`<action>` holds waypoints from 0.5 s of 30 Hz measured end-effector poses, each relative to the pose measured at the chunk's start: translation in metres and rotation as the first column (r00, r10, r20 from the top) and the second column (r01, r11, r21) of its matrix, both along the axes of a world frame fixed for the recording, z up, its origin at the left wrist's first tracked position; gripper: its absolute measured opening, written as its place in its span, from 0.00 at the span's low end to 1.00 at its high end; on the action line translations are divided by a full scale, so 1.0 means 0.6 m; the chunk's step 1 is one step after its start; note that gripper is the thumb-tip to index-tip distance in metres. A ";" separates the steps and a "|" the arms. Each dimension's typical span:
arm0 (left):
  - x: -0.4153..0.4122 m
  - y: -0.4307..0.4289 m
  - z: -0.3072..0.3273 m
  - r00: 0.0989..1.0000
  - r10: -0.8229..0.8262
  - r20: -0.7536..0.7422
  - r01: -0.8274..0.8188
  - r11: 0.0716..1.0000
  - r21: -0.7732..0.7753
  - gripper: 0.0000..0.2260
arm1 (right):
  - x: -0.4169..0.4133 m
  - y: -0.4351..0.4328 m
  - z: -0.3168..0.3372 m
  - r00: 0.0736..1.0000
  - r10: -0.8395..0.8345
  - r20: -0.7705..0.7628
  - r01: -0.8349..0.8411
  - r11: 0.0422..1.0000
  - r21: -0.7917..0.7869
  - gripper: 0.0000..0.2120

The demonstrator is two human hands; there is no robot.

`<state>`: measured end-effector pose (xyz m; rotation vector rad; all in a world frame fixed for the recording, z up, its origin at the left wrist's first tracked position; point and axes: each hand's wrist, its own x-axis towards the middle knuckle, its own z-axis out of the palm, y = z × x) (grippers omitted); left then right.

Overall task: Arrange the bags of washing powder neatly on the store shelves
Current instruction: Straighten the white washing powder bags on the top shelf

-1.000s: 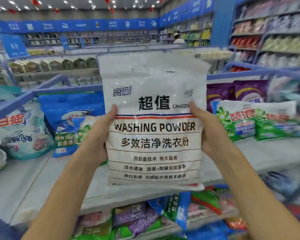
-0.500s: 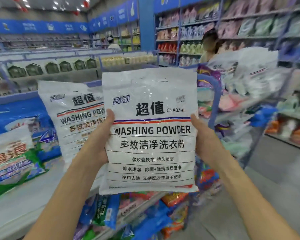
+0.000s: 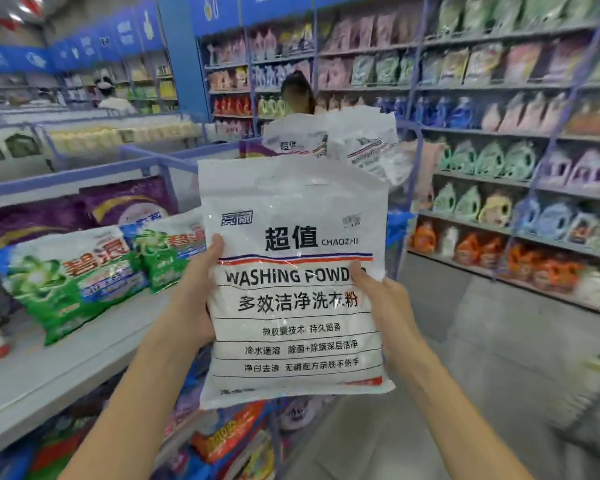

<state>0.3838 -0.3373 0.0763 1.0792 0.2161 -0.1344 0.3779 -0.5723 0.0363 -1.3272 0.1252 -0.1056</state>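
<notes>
At the front edge of the shelf, out over the aisle floor, I hold one white bag of washing powder upright with its printed face toward me. My left hand grips its left edge, thumb laid on the front; the fingers are behind the bag and I cannot see them. My right hand grips the right edge the same way, thumb over the end of the big lettering. The bag hangs in the air and touches nothing but my hands.

As I judge it, the job is partly done. Two green bags lie flat on the shelf to my left, side by side and overlapping a little, with purple bags standing behind them. Farther along, near the end of the unit, matching white bags stand upright and lean loosely against each other. That looks like the group mine belongs with. The board in front of the green bags is bare.

What is left: this bag must go to its place, most likely beside its white mates, and that leaning group could use straightening. The lower tier under the shelf holds a jumble of coloured packs, too blurred for me to tell their order. The wall racks across the aisle are full, and another person stands beyond the white bags.
</notes>
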 end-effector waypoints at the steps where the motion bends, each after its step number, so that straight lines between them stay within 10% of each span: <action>1: 0.015 -0.019 0.000 1.000 -0.012 0.004 0.012 1.000 -0.011 0.23 | 0.013 -0.020 0.002 1.000 -0.004 -0.025 0.004 1.000 0.013 0.12; 15: 0.366 -0.246 -0.008 0.994 -0.064 0.087 0.070 0.996 -0.061 0.22 | 0.346 -0.248 0.012 0.991 -0.052 -0.124 0.065 0.992 0.105 0.15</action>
